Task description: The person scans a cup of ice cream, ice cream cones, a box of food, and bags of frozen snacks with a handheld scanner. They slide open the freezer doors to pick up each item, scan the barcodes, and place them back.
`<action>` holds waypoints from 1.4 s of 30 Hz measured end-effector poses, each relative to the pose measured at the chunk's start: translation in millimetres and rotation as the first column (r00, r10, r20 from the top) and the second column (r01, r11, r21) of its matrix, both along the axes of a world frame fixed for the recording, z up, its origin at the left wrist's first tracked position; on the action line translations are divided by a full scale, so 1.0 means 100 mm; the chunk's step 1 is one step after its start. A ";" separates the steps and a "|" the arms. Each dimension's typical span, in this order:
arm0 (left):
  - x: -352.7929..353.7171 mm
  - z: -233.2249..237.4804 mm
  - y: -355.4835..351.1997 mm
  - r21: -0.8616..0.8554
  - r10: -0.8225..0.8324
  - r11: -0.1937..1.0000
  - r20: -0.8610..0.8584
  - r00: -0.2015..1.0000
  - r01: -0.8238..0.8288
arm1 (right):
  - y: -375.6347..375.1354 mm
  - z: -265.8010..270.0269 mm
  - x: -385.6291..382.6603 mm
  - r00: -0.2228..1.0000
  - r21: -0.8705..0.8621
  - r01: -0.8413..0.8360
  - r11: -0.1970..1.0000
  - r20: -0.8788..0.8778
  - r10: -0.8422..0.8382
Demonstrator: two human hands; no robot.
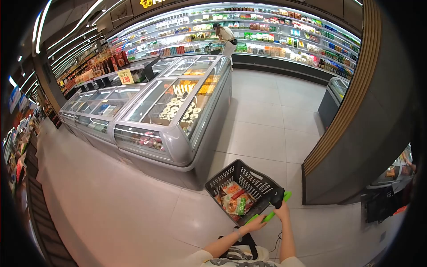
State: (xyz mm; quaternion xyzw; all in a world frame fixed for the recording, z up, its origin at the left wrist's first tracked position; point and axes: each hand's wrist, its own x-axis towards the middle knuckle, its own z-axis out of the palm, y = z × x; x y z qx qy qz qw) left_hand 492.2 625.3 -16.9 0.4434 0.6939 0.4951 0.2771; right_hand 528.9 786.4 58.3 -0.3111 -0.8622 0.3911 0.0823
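Note:
A black shopping cart basket [262, 175] with perforated sides stands right in front of me. Several packaged foods [235, 199] in red, orange and green wrappers lie at its bottom. My left hand [255, 224] is closed on the left part of the green cart handle [268, 216]. Further right, my right hand [282, 212] is closed at the same handle, just below a rounded black part [277, 198] that covers some of the green. What that black part is, I cannot make out. A thin dark cord [279, 242] hangs between my forearms.
A long glass-topped freezer [195, 171] stands ahead on the left, with a price sign [126, 77] above it. A dark pillar [356, 142] rises on the right. Tiled floor [255, 120] runs between them toward lit shelves [284, 29], where a person [227, 38] leans over a cart.

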 end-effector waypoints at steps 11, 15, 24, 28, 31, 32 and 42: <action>0.44 0.15 -0.21 -0.121 0.117 0.984 -0.134 0.984 -0.133 | -0.06 -0.15 0.40 0.992 -0.152 -0.124 0.981 -0.029 0.121; 0.54 0.08 -0.14 -0.226 0.183 0.945 -0.229 0.956 -0.235 | 0.18 -0.30 0.33 0.978 -0.280 -0.203 0.938 -0.013 0.208; 0.89 0.10 0.47 -0.351 0.331 0.851 -0.215 0.919 -0.389 | 0.71 0.08 0.15 0.864 -0.515 -0.364 0.776 0.124 0.488; 1.01 0.15 0.99 -0.427 0.357 0.815 -0.161 0.920 -0.391 | 1.05 0.16 0.12 0.775 -0.490 -0.478 0.729 0.156 0.613; 0.84 0.30 1.29 -0.565 0.259 0.804 0.058 0.964 -0.183 | 1.29 0.17 0.04 0.710 -0.484 -0.534 0.693 0.188 0.679; 0.84 0.23 1.37 -0.470 0.278 0.850 0.013 0.960 -0.240 | 1.38 0.11 -0.02 0.691 -0.492 -0.542 0.681 0.200 0.694; 0.78 0.22 1.79 -0.361 0.430 0.840 -0.011 0.903 -0.405 | 1.57 0.21 -0.58 0.536 -0.482 -0.634 0.605 0.290 0.793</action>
